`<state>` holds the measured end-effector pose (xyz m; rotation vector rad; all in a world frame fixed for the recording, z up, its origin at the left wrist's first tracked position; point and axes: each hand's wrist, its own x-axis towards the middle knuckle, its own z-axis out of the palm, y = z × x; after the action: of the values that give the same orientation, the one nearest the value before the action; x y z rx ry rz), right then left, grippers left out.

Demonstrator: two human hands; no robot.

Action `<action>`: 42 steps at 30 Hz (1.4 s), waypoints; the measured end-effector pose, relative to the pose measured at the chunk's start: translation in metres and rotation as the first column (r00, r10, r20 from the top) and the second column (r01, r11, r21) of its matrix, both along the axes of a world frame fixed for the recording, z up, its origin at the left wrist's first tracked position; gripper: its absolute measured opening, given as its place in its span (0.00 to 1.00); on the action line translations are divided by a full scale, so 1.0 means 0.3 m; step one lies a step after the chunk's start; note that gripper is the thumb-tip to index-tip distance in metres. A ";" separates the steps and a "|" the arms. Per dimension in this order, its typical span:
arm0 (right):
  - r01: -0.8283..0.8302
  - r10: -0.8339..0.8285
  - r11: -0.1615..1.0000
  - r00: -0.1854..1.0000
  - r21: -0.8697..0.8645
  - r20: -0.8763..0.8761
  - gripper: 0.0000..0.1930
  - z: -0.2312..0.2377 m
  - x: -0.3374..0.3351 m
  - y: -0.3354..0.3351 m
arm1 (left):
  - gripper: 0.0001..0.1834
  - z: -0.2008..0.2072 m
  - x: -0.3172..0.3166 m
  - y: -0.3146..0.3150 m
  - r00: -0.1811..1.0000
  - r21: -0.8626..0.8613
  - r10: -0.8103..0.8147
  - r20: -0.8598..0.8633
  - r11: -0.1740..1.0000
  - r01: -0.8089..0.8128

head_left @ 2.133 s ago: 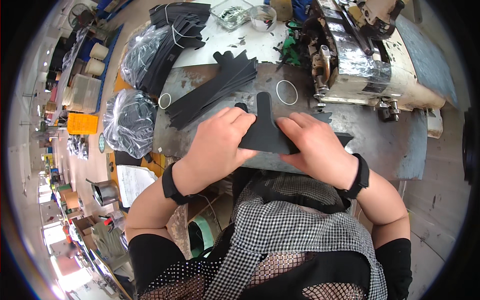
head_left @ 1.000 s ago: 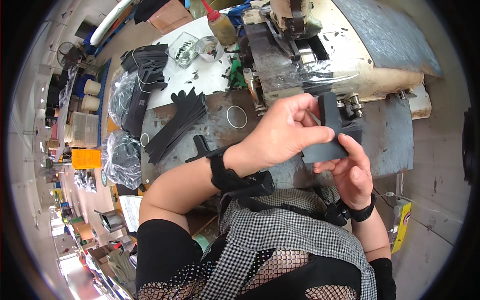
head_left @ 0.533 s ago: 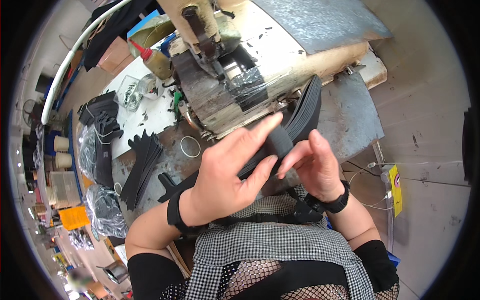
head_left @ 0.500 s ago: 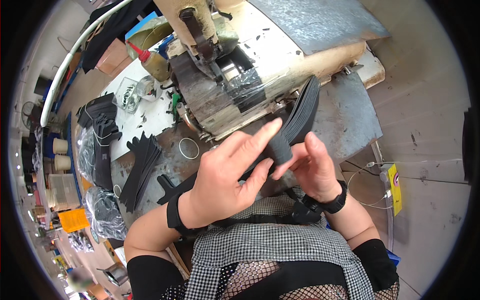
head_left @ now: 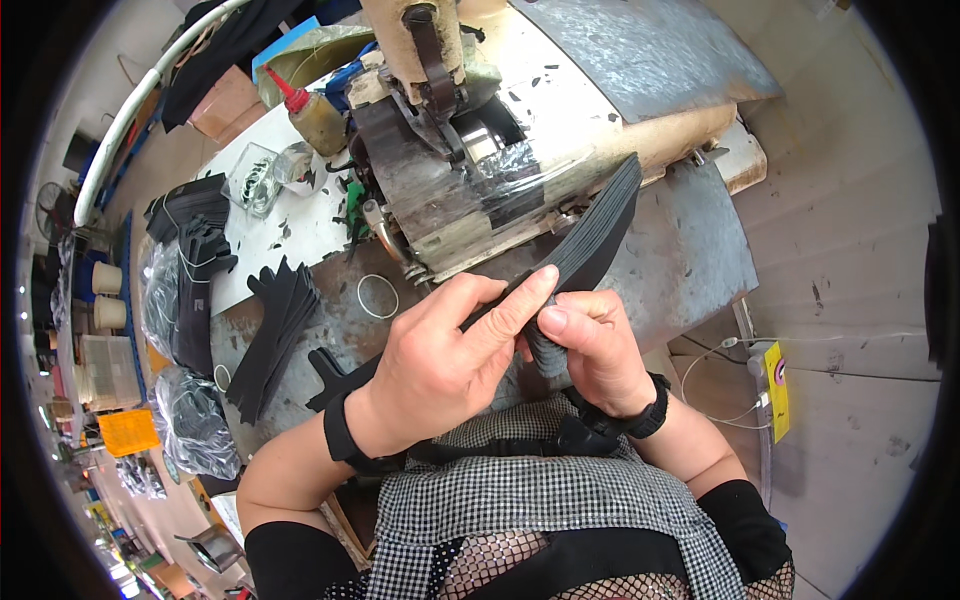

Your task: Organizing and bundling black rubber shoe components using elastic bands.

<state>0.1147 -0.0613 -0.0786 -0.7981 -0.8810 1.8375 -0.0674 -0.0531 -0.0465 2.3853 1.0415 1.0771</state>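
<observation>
A thick stack of black cut pieces (head_left: 598, 235) is between my two hands, its layered edges fanned up toward the right. My left hand (head_left: 440, 345) closes on the stack from the left, index finger stretched along its edge. At the lower end my right hand (head_left: 598, 350) pinches the layers between thumb and fingers. Part of the stack is hidden behind my left hand. Just beyond the hands stands a machine (head_left: 440, 170) with a cream arm and dark metal bed. Left of my left hand, another black piece (head_left: 340, 380) lies on the metal table (head_left: 290, 350).
A fanned bundle of black pieces (head_left: 275, 335) and a pale elastic ring (head_left: 378, 296) lie on the table. Banded black bundles (head_left: 195, 250) and a plastic bag (head_left: 195, 425) sit at its left edge. A red-tipped bottle (head_left: 312, 115) and a clear container (head_left: 255, 180) stand beside the machine.
My right thumb has come down onto the stack, and the right fingers now pinch its lower end. The stack's layers have spread more, and its bent end has turned downward.
</observation>
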 end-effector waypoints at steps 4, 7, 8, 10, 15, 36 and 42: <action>0.030 -0.030 0.999 1.000 -0.014 -0.001 0.09 -0.003 -0.004 -0.011 | 0.30 0.030 -0.029 0.018 0.997 -0.173 -0.075 0.036 0.982 0.080; 0.121 -0.122 0.992 0.992 -0.045 -0.023 0.08 0.008 -0.017 -0.014 | 0.29 0.052 -0.051 0.054 0.984 -0.314 -0.127 0.121 0.936 0.160; 0.120 -0.121 0.992 0.992 -0.042 -0.025 0.08 0.014 -0.021 -0.012 | 0.29 0.054 -0.064 0.061 0.970 -0.397 -0.138 0.202 0.894 0.210; 0.157 -0.160 0.986 0.986 -0.056 -0.053 0.08 0.034 -0.026 -0.008 | 0.28 0.063 -0.094 0.075 0.948 -0.642 -0.007 0.318 0.734 0.221; 0.176 -0.179 0.982 0.983 -0.066 -0.032 0.10 0.063 -0.052 0.008 | 0.17 0.013 -0.153 0.170 0.997 -0.064 0.083 -0.003 0.995 -0.083; 0.202 -0.224 0.940 0.973 -0.275 -0.052 0.13 0.106 -0.159 0.119 | 0.21 -0.023 -0.189 0.330 0.965 0.360 -0.073 -0.250 0.918 0.163; 0.264 -0.281 0.932 0.959 -0.248 -0.036 0.13 0.108 -0.143 0.129 | 0.21 -0.025 -0.171 0.350 0.969 0.379 -0.078 -0.235 0.911 0.165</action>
<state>0.0717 -0.0227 -0.0462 -0.9486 -0.4769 1.7307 -0.1187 0.0520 -0.0541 2.9035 0.7784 1.0878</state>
